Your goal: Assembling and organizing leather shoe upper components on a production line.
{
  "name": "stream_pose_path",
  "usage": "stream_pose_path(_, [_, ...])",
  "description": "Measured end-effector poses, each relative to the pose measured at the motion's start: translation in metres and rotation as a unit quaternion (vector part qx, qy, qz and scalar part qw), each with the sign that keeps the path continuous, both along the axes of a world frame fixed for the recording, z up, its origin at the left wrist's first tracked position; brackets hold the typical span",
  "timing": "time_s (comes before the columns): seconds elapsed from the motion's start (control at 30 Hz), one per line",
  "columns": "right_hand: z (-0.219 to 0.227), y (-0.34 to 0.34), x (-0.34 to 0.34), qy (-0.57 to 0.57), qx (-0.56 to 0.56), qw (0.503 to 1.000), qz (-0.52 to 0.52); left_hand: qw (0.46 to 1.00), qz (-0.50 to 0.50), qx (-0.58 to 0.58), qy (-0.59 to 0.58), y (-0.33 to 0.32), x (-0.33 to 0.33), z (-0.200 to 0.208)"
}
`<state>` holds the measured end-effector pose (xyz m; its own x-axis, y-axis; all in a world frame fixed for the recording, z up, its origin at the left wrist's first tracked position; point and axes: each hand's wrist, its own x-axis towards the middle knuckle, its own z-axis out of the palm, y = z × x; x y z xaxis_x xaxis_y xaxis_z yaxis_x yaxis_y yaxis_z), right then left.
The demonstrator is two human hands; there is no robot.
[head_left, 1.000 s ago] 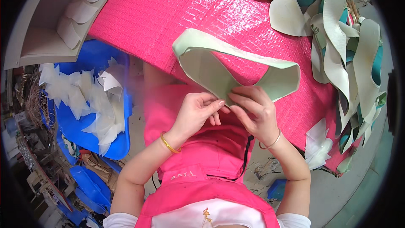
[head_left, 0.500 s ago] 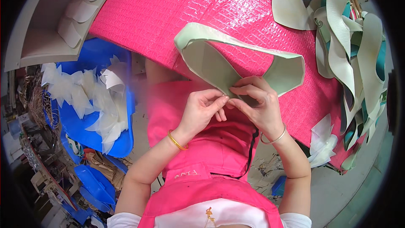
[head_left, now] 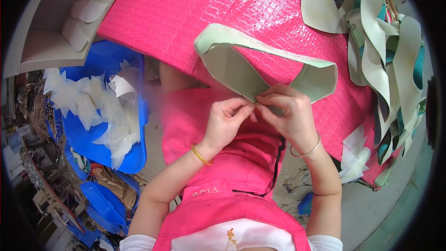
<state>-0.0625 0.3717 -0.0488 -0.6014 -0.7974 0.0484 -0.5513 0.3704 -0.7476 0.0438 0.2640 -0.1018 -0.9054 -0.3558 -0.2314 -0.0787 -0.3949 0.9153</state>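
Observation:
A pale green shoe upper [head_left: 232, 65] stands as an open loop at the near edge of the pink-covered table. Its near lower edge meets my fingers. My left hand [head_left: 226, 123] pinches that edge between thumb and forefinger. Right beside it, my right hand [head_left: 290, 114] pinches the same spot, its thumb and fingertips almost touching the left ones. Anything small between the fingertips is hidden.
The table [head_left: 172, 14] has a quilted, glossy pink cover. Several similar uppers [head_left: 371, 32] pile up at its right, with translucent white pieces [head_left: 355, 155] below them. More white pieces [head_left: 114, 121] fill a blue bin [head_left: 81, 144] at left. A grey shelf [head_left: 42, 32] stands far left.
Both hands have shifted slightly right, and their fingertips pinch closer together at the edge. The shoe upper has moved a little to the right with them.

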Motion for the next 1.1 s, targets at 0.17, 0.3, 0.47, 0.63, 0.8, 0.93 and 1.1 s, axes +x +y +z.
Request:
stream_pose_path(0.17, [-0.009, -0.005, 0.007, 0.196, -0.008, 0.981, -0.001, 0.998, 0.022, 0.021, -0.050, 0.004, 0.002, 0.004])
stream_pose_path(0.3, [-0.014, -0.014, -0.013, 0.092, -0.058, 0.986, -0.123, 0.993, 0.044, 0.003, -0.108, 0.006, 0.001, 0.006])
stream_pose_path(0.47, [-0.015, -0.012, -0.018, 0.002, -0.039, 0.989, -0.144, 0.912, 0.078, -0.403, -0.020, -0.001, 0.011, 0.024])
stream_pose_path(0.63, [-0.017, -0.011, -0.010, 0.033, -0.035, 0.993, -0.104, 0.756, 0.009, -0.645, 0.108, -0.006, 0.011, 0.039])
stream_pose_path(0.8, [-0.016, -0.014, -0.008, 0.044, -0.067, 0.991, -0.103, 0.736, -0.053, -0.675, -0.015, -0.001, 0.014, 0.015])
stream_pose_path(0.93, [-0.012, -0.015, -0.008, 0.055, -0.102, 0.989, -0.089, 0.742, -0.029, -0.669, -0.021, -0.002, 0.008, 0.015])
stream_pose_path(1.1, [-0.014, -0.008, -0.009, 0.048, -0.100, 0.993, -0.050, 0.748, -0.054, -0.661, -0.007, -0.004, 0.008, 0.017])
